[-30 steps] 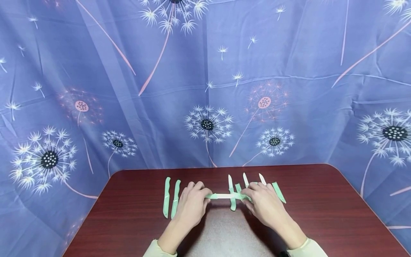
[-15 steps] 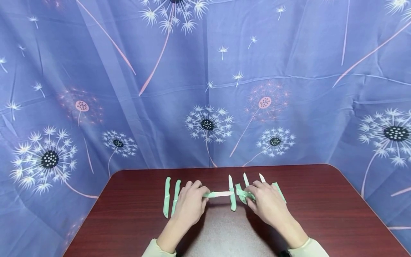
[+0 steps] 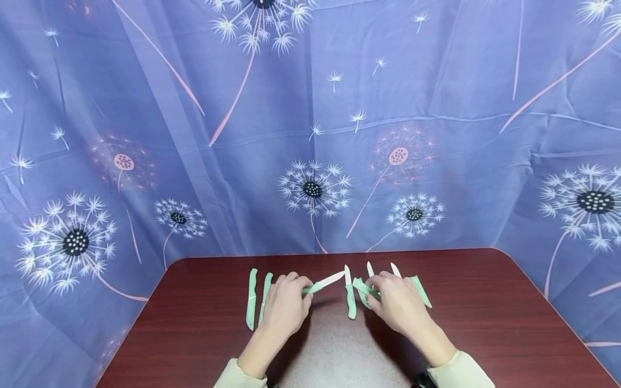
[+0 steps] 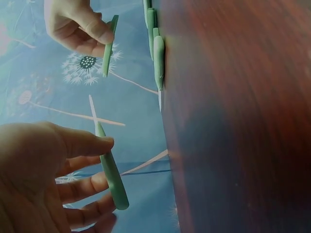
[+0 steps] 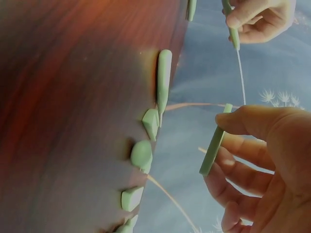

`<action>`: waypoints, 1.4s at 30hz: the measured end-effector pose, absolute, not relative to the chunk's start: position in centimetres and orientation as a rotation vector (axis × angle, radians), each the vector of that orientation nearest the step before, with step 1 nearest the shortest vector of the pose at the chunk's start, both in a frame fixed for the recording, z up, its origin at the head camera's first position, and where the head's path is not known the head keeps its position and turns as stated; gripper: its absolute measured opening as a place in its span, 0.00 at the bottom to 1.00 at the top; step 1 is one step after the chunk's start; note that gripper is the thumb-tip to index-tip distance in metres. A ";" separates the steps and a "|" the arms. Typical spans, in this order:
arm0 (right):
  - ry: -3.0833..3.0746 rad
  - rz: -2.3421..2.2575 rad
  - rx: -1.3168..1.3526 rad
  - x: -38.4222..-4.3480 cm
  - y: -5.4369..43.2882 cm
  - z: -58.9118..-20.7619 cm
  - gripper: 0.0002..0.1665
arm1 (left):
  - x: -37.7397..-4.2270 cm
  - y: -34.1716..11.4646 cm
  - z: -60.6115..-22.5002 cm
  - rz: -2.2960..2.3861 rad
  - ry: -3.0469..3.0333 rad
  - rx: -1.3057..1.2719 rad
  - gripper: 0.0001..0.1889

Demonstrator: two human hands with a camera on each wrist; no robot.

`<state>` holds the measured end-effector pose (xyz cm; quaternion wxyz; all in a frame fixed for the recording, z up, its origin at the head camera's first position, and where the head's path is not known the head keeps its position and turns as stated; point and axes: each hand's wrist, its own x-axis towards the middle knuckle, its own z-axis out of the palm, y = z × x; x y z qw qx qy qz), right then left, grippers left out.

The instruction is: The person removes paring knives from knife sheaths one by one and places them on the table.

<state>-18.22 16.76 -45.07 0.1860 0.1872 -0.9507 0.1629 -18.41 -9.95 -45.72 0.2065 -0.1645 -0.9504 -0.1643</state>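
knife: in the left hand, it's slanting in the head view, not lying level, and ending just short of the lying knife it was crossing.
sheath: in the right hand, it's tilting more steeply.
gap: knife and sheath are parting, after seeming to meet.

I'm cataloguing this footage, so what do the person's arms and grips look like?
The left grip and right grip are bare, ungloved human hands. Pale cream fabric sleeves end before the hands. A partly hidden black object shows beside the right cuff.
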 end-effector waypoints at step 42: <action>-2.933 0.648 0.182 -21.8 7.9 -46.7 0.17 | -21.9 -4.8 -48.1 -0.886 -2.924 -0.021 0.23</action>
